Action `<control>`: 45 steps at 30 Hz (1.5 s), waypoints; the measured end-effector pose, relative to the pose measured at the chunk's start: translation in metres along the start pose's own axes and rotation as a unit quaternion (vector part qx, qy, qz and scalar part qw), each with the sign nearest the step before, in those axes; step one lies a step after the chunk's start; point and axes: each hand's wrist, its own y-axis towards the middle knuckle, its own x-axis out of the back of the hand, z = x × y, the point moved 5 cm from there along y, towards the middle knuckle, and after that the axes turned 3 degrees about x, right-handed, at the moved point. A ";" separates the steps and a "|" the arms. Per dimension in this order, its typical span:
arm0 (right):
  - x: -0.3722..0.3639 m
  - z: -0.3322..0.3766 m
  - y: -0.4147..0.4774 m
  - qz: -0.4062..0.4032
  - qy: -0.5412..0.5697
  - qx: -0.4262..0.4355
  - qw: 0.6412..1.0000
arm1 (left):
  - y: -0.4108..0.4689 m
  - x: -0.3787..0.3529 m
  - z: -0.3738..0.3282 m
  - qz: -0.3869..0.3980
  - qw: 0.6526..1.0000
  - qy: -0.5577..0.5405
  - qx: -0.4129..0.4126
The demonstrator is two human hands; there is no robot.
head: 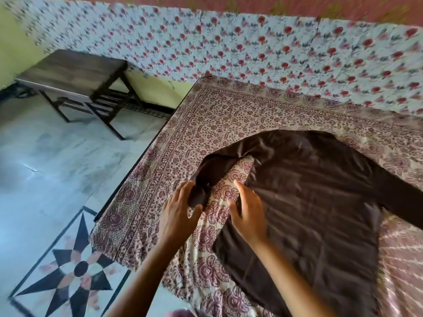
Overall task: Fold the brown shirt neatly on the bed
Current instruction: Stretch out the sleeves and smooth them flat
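The brown shirt point(309, 202) lies spread flat on the bed point(206, 124), which is covered by a maroon-patterned sheet. One sleeve point(210, 172) bends toward the bed's left edge; the other runs off to the right point(400, 193). My left hand point(178, 213) is closed around the cuff end of the left sleeve. Beside it, my right hand point(247, 213) rests on the shirt's left side edge, fingers spread and thumb tucked under the fabric. The frame is motion-blurred.
A dark wooden table point(75, 74) stands on the tiled floor point(45, 179) left of the bed. A flowered cloth point(251, 46) hangs along the wall behind the bed. The bed's left edge runs diagonally close to my left hand.
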 end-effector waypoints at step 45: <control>-0.321 -0.141 0.194 -0.186 0.513 -0.577 0.608 | 0.242 -0.151 0.229 0.129 0.935 0.115 -0.309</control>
